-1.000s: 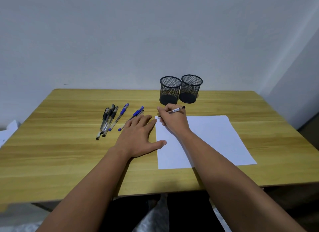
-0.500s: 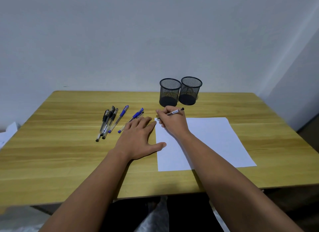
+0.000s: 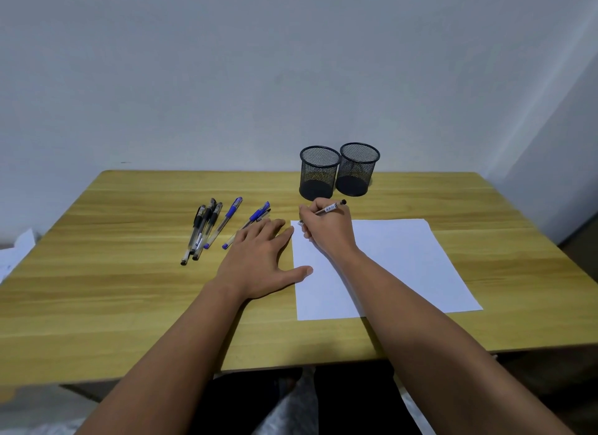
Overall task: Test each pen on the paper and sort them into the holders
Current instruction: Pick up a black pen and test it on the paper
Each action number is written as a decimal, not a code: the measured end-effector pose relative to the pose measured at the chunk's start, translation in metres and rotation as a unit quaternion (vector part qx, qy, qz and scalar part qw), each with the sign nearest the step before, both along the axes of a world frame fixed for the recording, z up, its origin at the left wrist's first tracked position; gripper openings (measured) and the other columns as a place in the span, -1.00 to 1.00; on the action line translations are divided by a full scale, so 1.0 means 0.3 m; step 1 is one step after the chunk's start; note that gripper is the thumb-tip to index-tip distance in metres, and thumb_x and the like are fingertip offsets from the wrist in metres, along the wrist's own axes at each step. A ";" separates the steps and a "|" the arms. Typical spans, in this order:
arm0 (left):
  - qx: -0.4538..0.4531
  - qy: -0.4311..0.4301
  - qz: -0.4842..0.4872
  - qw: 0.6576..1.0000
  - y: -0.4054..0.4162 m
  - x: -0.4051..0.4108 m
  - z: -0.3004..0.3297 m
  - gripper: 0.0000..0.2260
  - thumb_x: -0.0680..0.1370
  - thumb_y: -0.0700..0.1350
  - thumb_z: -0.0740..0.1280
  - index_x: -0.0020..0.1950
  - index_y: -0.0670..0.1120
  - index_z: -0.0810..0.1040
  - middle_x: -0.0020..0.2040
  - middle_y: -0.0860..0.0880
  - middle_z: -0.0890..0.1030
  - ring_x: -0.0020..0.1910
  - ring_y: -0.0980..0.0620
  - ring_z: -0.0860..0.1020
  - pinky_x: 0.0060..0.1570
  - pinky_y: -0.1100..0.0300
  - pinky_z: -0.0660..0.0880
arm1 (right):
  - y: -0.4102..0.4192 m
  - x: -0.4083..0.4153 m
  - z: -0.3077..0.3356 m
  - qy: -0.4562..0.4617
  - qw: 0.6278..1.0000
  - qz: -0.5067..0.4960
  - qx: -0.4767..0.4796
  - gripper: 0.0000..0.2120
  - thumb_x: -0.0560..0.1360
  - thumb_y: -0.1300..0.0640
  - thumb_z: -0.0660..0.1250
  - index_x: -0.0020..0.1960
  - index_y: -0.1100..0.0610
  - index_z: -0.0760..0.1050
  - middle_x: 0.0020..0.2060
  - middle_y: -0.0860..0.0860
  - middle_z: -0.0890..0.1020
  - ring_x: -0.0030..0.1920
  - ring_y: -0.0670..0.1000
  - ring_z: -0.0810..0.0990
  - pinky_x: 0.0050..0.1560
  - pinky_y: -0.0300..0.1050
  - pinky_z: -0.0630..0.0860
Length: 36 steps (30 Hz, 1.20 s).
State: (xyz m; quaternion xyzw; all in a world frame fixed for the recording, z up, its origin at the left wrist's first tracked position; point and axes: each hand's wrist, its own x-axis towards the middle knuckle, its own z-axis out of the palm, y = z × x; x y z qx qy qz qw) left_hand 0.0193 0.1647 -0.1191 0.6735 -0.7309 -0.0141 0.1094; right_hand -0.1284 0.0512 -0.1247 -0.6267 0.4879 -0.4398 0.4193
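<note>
Little has changed: right hand (image 3: 326,229) still grips pen (image 3: 333,207), tip at paper (image 3: 404,266) eleven o'clock corner; left hand (image 3: 259,259) stays flat. First test continues.

A sheet of paper (image 3: 404,259) lies on the table (image 3: 113,289), right of centre. Behind its far left corner stand two mesh pen holders (image 3: 320,175), side by side and touching. Left of the paper lies a loose group of pens (image 3: 207,230), well apart from the holders. The left hand (image 3: 259,263) rests flat on the table between pens and paper, thumb on the paper's left edge. The right hand (image 3: 326,227) sits on the paper's far left corner, holding a pen (image 3: 330,208) in front of the holders.
</note>
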 end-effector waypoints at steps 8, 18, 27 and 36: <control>0.001 0.000 -0.001 1.000 0.000 0.000 0.001 -0.14 0.43 0.58 0.05 0.62 0.15 0.16 0.63 0.08 0.16 0.61 -0.02 0.07 0.54 -0.07 0.03 | 0.000 0.004 0.001 -0.003 1.000 -0.004 0.011 -0.65 0.60 0.13 0.46 -0.25 0.33 0.53 -0.39 0.26 0.65 -0.47 0.02 0.59 -0.42 -0.14 0.52; -0.013 0.000 0.001 1.000 0.001 0.001 -0.008 -0.15 0.42 0.58 0.06 0.60 0.15 0.20 0.61 0.10 0.19 0.60 -0.01 0.09 0.53 -0.06 0.05 | -0.002 0.005 -0.004 -0.018 1.000 -0.007 0.011 -0.64 0.58 0.19 0.43 -0.25 0.40 0.43 -0.34 0.40 0.59 -0.47 0.06 0.57 -0.41 -0.11 0.51; -0.008 0.002 0.001 1.000 0.000 0.000 -0.006 -0.14 0.42 0.58 0.05 0.61 0.15 0.18 0.62 0.09 0.17 0.60 -0.01 0.08 0.54 -0.06 0.03 | 0.005 -0.001 0.006 -0.006 1.000 -0.011 0.008 -0.67 0.58 0.20 0.41 -0.22 0.41 0.42 -0.35 0.41 0.57 -0.45 0.10 0.55 -0.43 -0.08 0.50; -0.010 0.008 0.002 1.000 -0.002 0.001 -0.008 -0.15 0.42 0.58 0.06 0.60 0.16 0.19 0.62 0.10 0.18 0.60 0.00 0.08 0.54 -0.06 0.03 | 0.002 0.001 0.001 -0.009 1.000 -0.029 0.006 -0.59 0.56 0.14 0.41 -0.44 0.06 0.40 -0.49 0.14 0.55 -0.43 0.09 0.55 -0.38 -0.08 0.48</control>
